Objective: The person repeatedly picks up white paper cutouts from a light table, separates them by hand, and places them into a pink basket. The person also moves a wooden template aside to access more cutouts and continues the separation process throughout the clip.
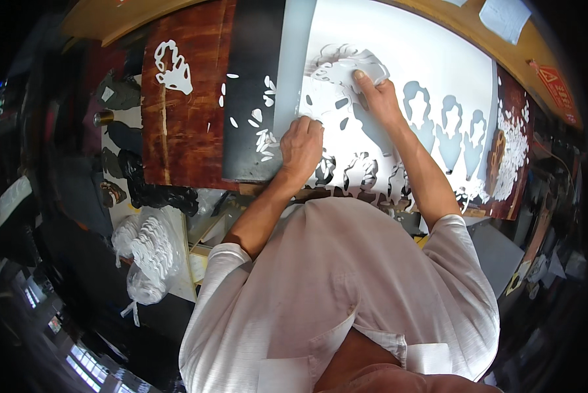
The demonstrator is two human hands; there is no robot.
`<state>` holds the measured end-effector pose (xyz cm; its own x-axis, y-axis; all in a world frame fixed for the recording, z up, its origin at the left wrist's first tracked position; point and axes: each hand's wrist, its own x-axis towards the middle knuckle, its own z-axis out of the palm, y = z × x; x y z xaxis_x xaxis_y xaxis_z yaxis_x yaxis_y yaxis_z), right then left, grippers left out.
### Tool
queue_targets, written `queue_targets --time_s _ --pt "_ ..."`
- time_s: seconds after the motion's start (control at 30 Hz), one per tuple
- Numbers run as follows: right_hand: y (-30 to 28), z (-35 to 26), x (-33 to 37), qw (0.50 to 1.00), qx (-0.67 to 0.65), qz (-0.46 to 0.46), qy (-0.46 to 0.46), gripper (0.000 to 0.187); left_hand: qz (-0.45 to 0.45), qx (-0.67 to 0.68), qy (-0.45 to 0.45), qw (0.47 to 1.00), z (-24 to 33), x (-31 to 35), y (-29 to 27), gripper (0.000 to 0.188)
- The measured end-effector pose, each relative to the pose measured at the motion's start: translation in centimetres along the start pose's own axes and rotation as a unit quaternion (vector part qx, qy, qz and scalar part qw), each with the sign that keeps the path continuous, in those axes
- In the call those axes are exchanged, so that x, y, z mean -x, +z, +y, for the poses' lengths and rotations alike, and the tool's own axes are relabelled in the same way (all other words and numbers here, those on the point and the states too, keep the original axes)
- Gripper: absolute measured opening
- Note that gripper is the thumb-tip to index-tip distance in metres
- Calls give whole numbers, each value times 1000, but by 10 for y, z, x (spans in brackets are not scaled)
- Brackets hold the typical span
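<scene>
A large white paper sheet point(431, 65) with cut-out shapes lies on the table in front of me. My left hand point(302, 145) rests as a closed fist on the sheet's left part; whether it holds a small tool I cannot tell. My right hand point(376, 98) presses fingers down on a curled, partly cut white paper shape point(346, 65) near the sheet's top. Small cut holes show in the paper between both hands.
A black mat point(251, 78) with several white paper scraps lies left of the sheet, beside a dark red wooden board point(189, 131) bearing a white cut-out point(173, 69). Stacks of white cut pieces in plastic point(153, 252) sit lower left. More cut-outs point(513, 154) lie at right.
</scene>
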<state>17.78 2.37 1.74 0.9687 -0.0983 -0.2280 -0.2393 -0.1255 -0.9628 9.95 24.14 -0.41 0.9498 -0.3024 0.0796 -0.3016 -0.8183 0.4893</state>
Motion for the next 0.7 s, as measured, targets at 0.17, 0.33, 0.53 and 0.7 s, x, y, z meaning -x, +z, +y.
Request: queue_targets --time_s 0.17,0.33,0.53,0.7 --pt "-2 5 -2 1000 4 3 0 39 97 -59 116 987 0 6 4 16" --pt "1 12 -5 1000 -12 15 5 38 73 28 111 991 6 9 11 14" --pt "-2 13 -14 997 -59 38 45 36 -4 75 150 986 25 31 3 11" --pt "-22 -5 -25 936 -304 124 126 35 -134 164 155 965 30 13 -35 21"
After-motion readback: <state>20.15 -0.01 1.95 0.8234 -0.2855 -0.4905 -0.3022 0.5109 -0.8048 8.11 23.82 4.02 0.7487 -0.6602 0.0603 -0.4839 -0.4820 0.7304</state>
